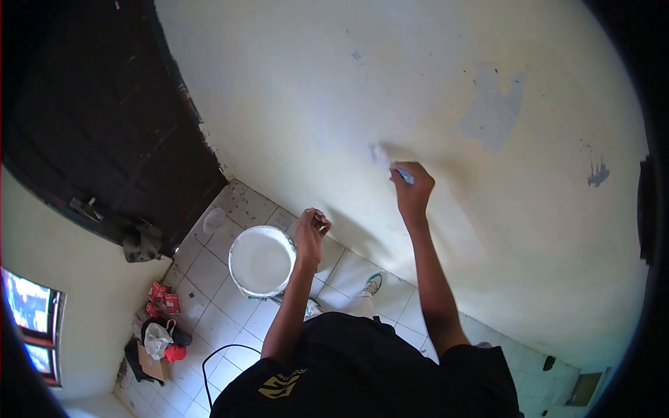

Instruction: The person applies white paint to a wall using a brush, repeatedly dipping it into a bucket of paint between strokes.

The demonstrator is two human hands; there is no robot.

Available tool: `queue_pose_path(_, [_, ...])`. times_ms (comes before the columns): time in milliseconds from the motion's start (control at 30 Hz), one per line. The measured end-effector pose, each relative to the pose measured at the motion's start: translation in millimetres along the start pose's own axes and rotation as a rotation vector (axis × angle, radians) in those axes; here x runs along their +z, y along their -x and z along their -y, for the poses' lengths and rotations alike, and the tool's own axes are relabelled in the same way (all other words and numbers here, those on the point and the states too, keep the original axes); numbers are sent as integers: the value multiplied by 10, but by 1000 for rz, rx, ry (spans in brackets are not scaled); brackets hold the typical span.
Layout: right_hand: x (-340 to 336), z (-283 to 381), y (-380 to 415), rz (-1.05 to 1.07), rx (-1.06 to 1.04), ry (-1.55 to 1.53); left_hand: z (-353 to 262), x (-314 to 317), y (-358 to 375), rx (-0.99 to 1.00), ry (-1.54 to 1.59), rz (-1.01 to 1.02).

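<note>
My right hand (pixel 412 188) is closed around a paintbrush (pixel 405 176) with a bluish handle. The brush's pale bristle end (pixel 379 155) meets the cream wall (pixel 334 104). Lower and to the left, my left hand (pixel 311 233) hangs in the air with its fingers curled in, and nothing shows in them. Beside that hand, a round bucket (pixel 233 277) of white paint (pixel 263 259) stands on the tiled floor, its rim smeared with white.
A dark door (pixel 90 104) with a handle (pixel 86 209) fills the upper left. Red packages (pixel 164 298), a white plastic bag (pixel 157 338) and a cardboard box (pixel 153 366) lie at the lower left. A black cable (pixel 206 369) curves over the tiles. Grey patches (pixel 493 108) mark the wall.
</note>
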State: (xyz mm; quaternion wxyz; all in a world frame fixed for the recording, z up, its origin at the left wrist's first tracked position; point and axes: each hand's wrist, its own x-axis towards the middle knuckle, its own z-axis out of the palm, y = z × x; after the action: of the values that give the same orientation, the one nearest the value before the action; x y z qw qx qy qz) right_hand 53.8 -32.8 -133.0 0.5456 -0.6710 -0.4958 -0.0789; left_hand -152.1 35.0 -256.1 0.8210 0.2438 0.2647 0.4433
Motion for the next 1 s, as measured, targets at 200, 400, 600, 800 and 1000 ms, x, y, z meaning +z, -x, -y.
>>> queue_pose_path(200, [327,-53,418,-258,723,-999,-82,22,62,-21,-12,-14])
queue_pose_path(400, [646,-398,791,-261,1007,-1221,-320,-460,70,65,35,-137])
queue_pose_path(600, [1175,-659,1375,-82,1220,-1171,-553,-1394,238,198,145,-442])
queue_pose_path(800, [1891,-815,2093,200,1401,-1058,-357,-2764,569,337,-142,-955])
queue_pose_path(1000, [2982,-909,2680,589,1386,-794,304,-3901,532,322,-824,-1312])
